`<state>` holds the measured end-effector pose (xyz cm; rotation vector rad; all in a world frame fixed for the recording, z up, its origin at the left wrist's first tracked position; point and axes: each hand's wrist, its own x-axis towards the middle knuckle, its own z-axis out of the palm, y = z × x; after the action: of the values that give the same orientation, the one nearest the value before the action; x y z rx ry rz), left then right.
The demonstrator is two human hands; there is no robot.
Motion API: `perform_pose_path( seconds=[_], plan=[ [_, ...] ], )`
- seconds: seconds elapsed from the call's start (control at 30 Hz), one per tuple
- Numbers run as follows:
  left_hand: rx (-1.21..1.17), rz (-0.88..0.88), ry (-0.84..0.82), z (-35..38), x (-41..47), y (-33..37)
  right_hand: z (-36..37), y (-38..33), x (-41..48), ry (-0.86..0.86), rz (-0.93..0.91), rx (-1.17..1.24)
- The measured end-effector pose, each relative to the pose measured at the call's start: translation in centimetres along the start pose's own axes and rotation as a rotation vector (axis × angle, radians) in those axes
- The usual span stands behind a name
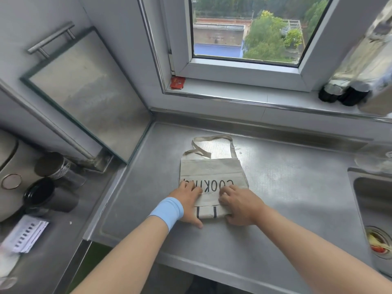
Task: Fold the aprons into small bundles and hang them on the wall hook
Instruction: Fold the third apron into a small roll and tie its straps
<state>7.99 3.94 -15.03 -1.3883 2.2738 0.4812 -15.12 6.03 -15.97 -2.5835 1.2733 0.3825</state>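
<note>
One beige cotton apron point(212, 170) with black COOKING lettering lies partly folded into a narrow rectangle on the stainless steel surface point(286, 187), below the window, its neck strap loop point(212, 137) trailing at the far end. Its near folded edge is gripped by the left hand point(187, 203), blue wristband, and the right hand point(241, 205), fingers curled on top. Folding looks roughly midway: final bundling left, hanging not begun, no wall hook or other aprons in view.
</note>
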Motion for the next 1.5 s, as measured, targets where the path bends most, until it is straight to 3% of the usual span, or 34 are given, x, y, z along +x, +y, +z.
perform_pose_path(
  seconds=[0.2, 0.5, 0.63, 0.7, 0.87, 0.97, 1.07, 1.13, 1.23, 1.33, 1.43, 1.5],
  plan=[
    [-0.105, -0.024, -0.035, -1.5, 0.5, -1.1, -2.2, 1.4, 0.5, 0.065, 0.188, 0.211],
    [-0.424, -0.217, -0.047, -3.9, 3.6, -3.4, -3.1, 4.9, 2.6, -0.152, 0.188, 0.381],
    [-0.254, -0.171, -0.047, -6.6, 4.9, -4.0, -4.2, 6.7, 4.1, -0.072, 0.328, 0.458],
    [-0.2, -0.167, -0.007, -7.1, 5.9, -4.7, -4.7, 7.2, 4.9, -0.035, 0.379, 0.454],
    [-0.329, -0.206, 0.113, -6.4, 8.2, -6.1, -4.5, 7.3, 7.0, 0.058, 0.501, 0.418],
    [-0.144, -0.192, 0.395, -5.3, 8.7, -4.5, -3.9, 7.0, 7.8, 0.095, 0.55, 0.364],
    [-0.09, -0.003, 0.616, -4.0, 8.5, -0.8, -2.9, 6.5, 8.2, 0.079, 0.634, 0.341],
    [-0.035, 0.121, 0.535, -2.5, 8.7, 1.1, -2.5, 6.2, 8.2, 0.104, 0.69, 0.366],
    [0.054, 0.073, 0.29, -1.2, 9.3, 1.7, -2.3, 5.9, 7.9, 0.174, 0.714, 0.183],
    [0.072, 0.089, 0.216, -0.8, 10.3, 1.2, -1.4, 5.3, 8.0, 0.256, 0.52, -0.052],
    [0.056, 0.184, 0.226, -1.2, 10.9, 0.6, 0.3, 4.1, 8.5, 0.203, 0.331, 0.075],
    [0.019, 0.193, 0.231, -1.4, 11.3, -0.4, 1.4, 4.0, 8.4, 0.118, 0.374, 0.208]
  ],
)
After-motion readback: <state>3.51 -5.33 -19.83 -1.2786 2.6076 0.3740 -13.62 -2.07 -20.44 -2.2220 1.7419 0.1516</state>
